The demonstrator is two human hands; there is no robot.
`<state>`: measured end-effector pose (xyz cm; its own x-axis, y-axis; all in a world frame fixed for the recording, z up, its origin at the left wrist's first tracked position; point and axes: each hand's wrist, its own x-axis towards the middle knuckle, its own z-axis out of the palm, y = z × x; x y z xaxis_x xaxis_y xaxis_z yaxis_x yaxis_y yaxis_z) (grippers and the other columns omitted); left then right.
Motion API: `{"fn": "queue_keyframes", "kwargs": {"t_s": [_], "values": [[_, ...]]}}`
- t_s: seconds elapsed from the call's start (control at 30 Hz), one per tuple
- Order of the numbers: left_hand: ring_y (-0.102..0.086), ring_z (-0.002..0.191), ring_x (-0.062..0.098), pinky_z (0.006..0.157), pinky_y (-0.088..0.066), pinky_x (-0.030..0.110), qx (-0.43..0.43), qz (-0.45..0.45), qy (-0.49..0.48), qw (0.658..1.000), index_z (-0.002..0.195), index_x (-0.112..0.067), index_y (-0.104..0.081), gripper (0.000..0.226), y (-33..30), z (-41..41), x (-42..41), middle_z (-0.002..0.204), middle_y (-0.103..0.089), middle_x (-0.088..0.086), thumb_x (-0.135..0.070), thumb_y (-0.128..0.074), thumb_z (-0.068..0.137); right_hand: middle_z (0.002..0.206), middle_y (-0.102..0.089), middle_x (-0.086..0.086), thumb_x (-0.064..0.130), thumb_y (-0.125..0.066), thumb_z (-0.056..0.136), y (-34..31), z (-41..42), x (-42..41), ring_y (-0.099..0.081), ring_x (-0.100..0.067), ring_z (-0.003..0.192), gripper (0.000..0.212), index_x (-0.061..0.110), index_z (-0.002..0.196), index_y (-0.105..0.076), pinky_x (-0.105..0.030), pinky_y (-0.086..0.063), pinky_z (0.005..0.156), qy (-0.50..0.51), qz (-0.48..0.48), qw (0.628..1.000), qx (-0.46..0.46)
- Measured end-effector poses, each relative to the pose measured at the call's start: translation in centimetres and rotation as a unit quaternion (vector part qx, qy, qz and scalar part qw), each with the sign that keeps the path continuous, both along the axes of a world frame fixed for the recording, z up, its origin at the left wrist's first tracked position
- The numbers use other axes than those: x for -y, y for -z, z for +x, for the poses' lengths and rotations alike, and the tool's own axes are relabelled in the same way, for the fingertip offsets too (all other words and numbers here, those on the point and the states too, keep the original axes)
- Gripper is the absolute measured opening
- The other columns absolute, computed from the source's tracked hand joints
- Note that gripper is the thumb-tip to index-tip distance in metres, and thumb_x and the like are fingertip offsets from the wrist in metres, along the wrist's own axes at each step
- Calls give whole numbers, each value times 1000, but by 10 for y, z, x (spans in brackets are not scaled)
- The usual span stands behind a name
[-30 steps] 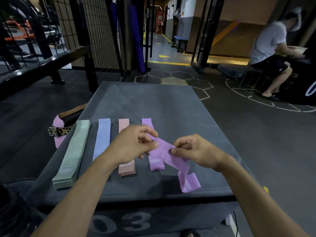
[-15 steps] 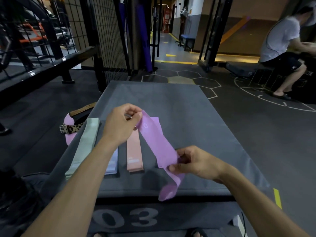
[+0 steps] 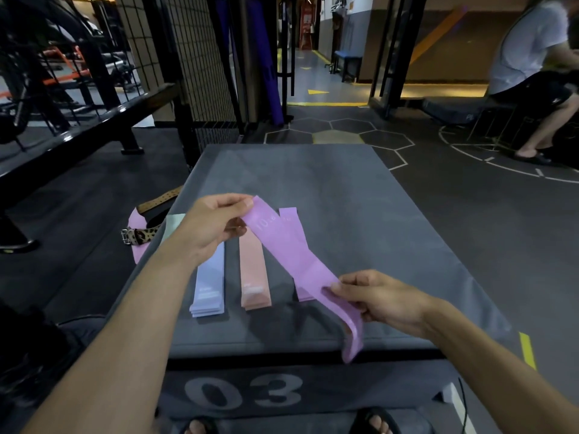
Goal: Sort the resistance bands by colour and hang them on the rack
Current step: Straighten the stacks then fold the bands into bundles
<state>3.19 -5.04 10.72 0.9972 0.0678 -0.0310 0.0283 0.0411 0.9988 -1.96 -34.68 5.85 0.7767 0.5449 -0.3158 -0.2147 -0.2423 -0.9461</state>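
Gym flooring with hexagon markings stretches behind the grey padded box [image 3: 329, 189] we stand at, its front face printed "03". We hold a purple resistance band [image 3: 294, 261] stretched slantwise above the box top. Our left hand [image 3: 210, 230] is raised, wrist bent, thumb and fingertips pinching the band's far upper end. Our right hand [image 3: 379, 299] sits lower and nearer to us, fingers curled and thumb pressing on the band close to its other end, so a short tail hangs down past the box's front edge. White printing on the band near the left hand reads something like "10", though blur keeps us from being sure.

Under the held band, a purple stack [image 3: 293, 220] lies flat on the box. Just left of it lies a pink stack [image 3: 254, 277], then a pale blue stack [image 3: 209, 289], each with a small white label we cannot read. A corner of a green stack [image 3: 174, 222] shows behind our left forearm.

Off the box's left edge, a leopard-print belt [image 3: 141, 234] with a metal buckle lies on the floor. Another person [image 3: 529, 57] sits at far right.
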Motion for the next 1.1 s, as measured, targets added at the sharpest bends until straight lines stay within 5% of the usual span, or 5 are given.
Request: {"fn": "queue_keyframes", "kwargs": {"t_s": [0.1,0.27,0.37,0.5,1.1], "values": [[-61,85,20,80,-52,32,37,-46,12,998,93,-15,-79,13,-18,-4,6,91,-72,5,-12,-66,94,81,-63,-4,46,-74,88,3,-5,-9,-49,-12,62,45,4,104,-68,-22,-42,59,-28,-1,999,25],[-60,72,16,64,-52,23,85,-38,12,996,97,-12,-76,11,-30,-11,20,82,-70,5,-11,-65,95,95,-54,-8,62,-87,64,17,-15,-28,-52,-25,82,88,-3,116,-57,-36,-49,73,-40,-68,992,99],[-59,71,16,61,-51,22,82,-46,-19,995,94,-13,-77,12,-27,-11,19,80,-71,4,-10,-65,95,111,-64,-16,52,-85,68,19,-19,-32,-64,-30,88,68,10,117,-62,-29,-55,55,-5,-103,987,123],[-60,76,18,70,-52,28,80,-29,-31,996,98,-13,-77,11,-22,-9,9,85,-73,5,-12,-66,95,70,-63,18,26,-84,82,15,-22,-30,-56,1,64,28,19,100,-64,-16,-46,59,11,-99,984,149],[-58,68,16,60,-51,23,3,37,-92,995,99,-13,-76,8,4,16,-16,89,-73,4,-13,-70,94,78,-55,-6,25,-66,97,13,-21,-6,-48,-14,63,14,11,95,-63,-23,-40,56,68,-42,997,3]]}}
